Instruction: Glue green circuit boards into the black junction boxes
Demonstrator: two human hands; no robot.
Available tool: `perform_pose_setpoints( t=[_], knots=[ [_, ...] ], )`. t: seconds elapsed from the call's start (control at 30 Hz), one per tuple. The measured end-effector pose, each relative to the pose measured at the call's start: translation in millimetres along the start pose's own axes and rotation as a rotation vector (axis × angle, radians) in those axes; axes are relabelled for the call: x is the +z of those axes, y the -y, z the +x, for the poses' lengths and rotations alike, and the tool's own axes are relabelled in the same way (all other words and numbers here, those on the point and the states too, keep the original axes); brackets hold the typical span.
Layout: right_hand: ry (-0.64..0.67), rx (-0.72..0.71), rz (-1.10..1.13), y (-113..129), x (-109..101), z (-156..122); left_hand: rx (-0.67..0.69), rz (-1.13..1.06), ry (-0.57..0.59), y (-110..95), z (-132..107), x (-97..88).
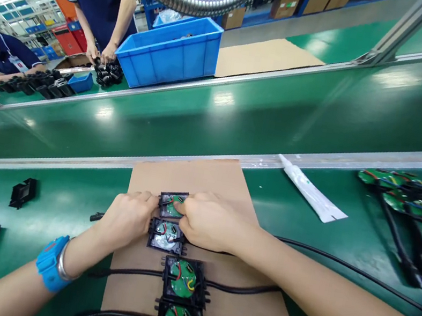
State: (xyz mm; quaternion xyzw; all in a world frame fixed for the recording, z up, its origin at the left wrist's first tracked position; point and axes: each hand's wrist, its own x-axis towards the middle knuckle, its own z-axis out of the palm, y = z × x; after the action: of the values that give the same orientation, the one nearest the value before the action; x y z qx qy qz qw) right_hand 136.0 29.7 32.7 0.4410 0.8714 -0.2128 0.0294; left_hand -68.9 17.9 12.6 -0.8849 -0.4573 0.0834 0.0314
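Note:
A row of black plastic housings lies on the cardboard sheet (188,167), each with a green circuit board and wires inside. At the far end, my left hand (129,217) is closed at the left edge of the farthest housing (162,205). My right hand (216,221) comes from the right, fingers curled, with a fingertip pressed on the green circuit board (171,208) in that housing. Just nearer lies a second housing (166,237) with whitish material around its board. Two larger-looking housings (183,281) with black cables lie closer to me.
A white tube (313,191) lies right of the cardboard. Several wired circuit boards (414,207) are piled at the right. Black housing parts (23,193) lie at left. Beyond the metal rail, a blue bin (172,53) stands near a co-worker (99,2) handling black parts.

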Motion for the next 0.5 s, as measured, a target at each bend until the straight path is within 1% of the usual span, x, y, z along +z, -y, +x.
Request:
perform_pose_setpoints(
  t=[0.17, 0.27, 0.33, 0.4, 0.5],
  knots=[
    [0.001, 0.004, 0.015, -1, 3, 0, 0.025, 0.082, 0.087, -10, 16, -9.0],
    [-0.022, 0.009, 0.002, 1, 4, 1, 0.016, 0.092, 0.107, -13, 18, -14.0],
    [-0.032, 0.008, -0.015, 3, 4, 0, 0.004, 0.078, 0.087, -12, 14, -17.4],
    [-0.034, 0.001, -0.035, 5, 3, -1, -0.038, 0.061, 0.043, -11, 8, -17.9],
    [-0.031, -0.011, -0.053, 4, 5, -2, -0.063, -0.003, -0.037, -12, -3, -8.5]
  ],
)
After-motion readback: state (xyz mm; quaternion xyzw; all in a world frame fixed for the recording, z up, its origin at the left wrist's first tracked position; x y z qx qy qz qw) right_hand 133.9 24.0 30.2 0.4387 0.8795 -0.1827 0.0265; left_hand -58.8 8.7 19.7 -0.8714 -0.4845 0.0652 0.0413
